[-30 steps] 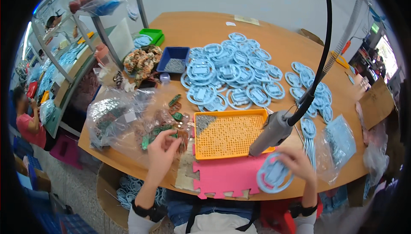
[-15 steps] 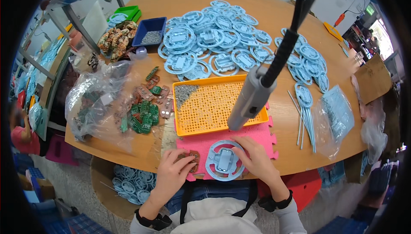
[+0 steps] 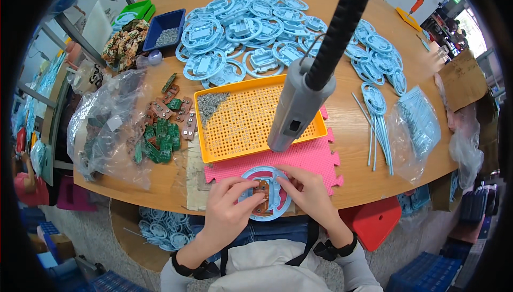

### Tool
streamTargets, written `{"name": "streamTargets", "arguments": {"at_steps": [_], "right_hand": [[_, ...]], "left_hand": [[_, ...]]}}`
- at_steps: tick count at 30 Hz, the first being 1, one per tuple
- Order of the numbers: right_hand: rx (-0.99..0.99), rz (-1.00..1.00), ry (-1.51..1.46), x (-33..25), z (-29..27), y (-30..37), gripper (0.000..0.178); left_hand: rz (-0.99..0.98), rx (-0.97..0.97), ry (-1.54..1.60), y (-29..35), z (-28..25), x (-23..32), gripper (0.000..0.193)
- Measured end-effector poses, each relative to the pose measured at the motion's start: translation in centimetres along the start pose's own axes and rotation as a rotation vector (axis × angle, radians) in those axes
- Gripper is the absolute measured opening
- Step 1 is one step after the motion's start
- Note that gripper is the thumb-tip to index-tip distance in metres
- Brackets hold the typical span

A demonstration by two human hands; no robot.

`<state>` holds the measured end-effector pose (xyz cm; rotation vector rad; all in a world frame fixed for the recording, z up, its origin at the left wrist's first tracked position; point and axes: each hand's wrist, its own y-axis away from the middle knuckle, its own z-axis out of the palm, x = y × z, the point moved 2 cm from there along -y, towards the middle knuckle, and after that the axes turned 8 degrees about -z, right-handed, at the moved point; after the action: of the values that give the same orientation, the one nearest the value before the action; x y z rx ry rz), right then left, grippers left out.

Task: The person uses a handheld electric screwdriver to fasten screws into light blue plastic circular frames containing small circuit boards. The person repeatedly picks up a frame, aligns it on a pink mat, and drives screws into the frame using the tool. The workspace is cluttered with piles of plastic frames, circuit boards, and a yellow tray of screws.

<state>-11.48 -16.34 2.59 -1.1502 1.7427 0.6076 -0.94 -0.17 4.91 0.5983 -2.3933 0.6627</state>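
Note:
At the near table edge lies a round light-blue plastic frame (image 3: 269, 217), over a pink foam mat (image 3: 299, 162). A brown circuit board (image 3: 261, 198) is at the frame's middle, gripped between thumb and fingers of my left hand (image 3: 228, 209). My right hand (image 3: 311, 193) holds the frame's right rim between thumb and fingers. Whether the board sits flat in the frame is hidden by my left fingers. Just beyond stands a yellow perforated tray (image 3: 240, 126), small metal screws heaped in its left corner. A grey electric screwdriver (image 3: 299, 99) hangs over the tray's right part.
Blue frames (image 3: 251, 30) form a big pile at the back, with a smaller pile (image 3: 377, 51) at right. Green and brown circuit boards (image 3: 163, 137) lie left, beside a clear plastic bag (image 3: 107, 126). A dark blue bin (image 3: 165, 30) holds small metal parts. Blue sticks (image 3: 382, 142) lie right.
My left hand has brought the brown board from the mat rightward onto the blue frame. The frame has shifted slightly left, my right hand still at its rim. The whole view has shifted.

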Motion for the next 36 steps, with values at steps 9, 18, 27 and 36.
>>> {"name": "streamTargets", "arguments": {"at_steps": [9, 18, 27, 36], "right_hand": [[-0.012, -0.024, -0.015, 0.6, 0.2, -0.4, 0.028], [0.013, -0.073, 0.027, 0.8, 0.5, -0.5, 0.029], [-0.03, -0.048, 0.016, 0.8, 0.1, -0.4, 0.027], [0.404, 0.047, 0.647, 6.1, -15.4, -3.6, 0.019]], "left_hand": [[0.01, -0.04, -0.074, 0.0, 1.4, -0.2, 0.024], [-0.001, -0.078, -0.087, -0.3, 1.2, -0.2, 0.024], [0.064, -0.189, -0.102, -0.5, 1.0, -0.3, 0.041], [0.112, -0.176, -0.151, -0.2, 1.0, -0.4, 0.039]]}}
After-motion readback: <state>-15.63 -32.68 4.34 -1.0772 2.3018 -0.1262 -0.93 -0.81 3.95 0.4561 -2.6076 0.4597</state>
